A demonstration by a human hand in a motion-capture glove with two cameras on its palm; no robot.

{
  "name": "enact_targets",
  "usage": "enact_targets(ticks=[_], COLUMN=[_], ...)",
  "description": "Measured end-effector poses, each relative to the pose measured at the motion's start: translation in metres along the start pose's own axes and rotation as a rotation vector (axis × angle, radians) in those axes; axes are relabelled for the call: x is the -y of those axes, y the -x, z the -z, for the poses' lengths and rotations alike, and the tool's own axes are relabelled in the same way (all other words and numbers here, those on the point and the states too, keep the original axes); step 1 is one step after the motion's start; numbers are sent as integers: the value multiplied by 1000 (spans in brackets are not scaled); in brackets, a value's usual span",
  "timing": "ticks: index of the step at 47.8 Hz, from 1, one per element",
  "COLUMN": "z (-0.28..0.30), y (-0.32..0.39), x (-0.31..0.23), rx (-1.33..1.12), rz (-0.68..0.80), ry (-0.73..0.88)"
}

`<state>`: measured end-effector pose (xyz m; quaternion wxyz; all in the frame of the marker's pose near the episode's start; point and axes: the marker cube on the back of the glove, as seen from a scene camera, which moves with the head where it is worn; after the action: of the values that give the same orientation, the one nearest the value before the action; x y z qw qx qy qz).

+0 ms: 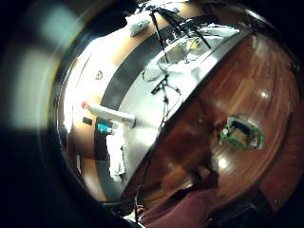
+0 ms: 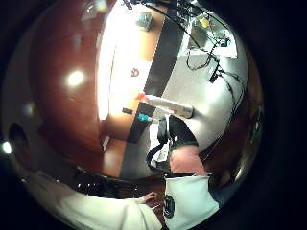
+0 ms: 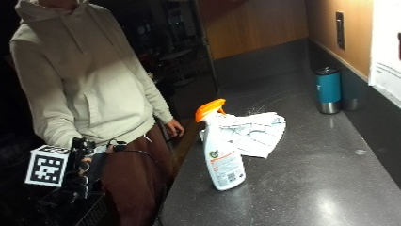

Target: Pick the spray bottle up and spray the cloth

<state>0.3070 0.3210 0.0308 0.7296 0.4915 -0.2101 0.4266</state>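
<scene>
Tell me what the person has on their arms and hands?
Long cream hoodie sleeves cover both arms down to the wrists. The right hand wears a black glove with black straps. The other hand is bare, with nothing on it.

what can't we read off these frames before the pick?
- Right hand: outside view, low beside the person; fingers lost behind the rig and in shadow, so open or curled unknown.
- Spray bottle trigger: faces away from the camera.
- Bottle label text: too small in every view.
- Cloth: near edge hidden behind the bottle; wet or dry unreadable.
</scene>
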Motion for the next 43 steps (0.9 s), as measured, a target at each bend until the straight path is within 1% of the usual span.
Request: enact_targets(ticks=[9,17,23,31,35,39,43], z=[1,-6,-15,-27,-38,-51,-66], y=[-11,-13,-11,-6,0,5,11], x=[35,64,84,92,91,89,86], rx=[3,12,9,-10,-64,-145,-157], rz=[-1,17,33,47,45,95,132], ry=[70,214,264,301,329,370,416])
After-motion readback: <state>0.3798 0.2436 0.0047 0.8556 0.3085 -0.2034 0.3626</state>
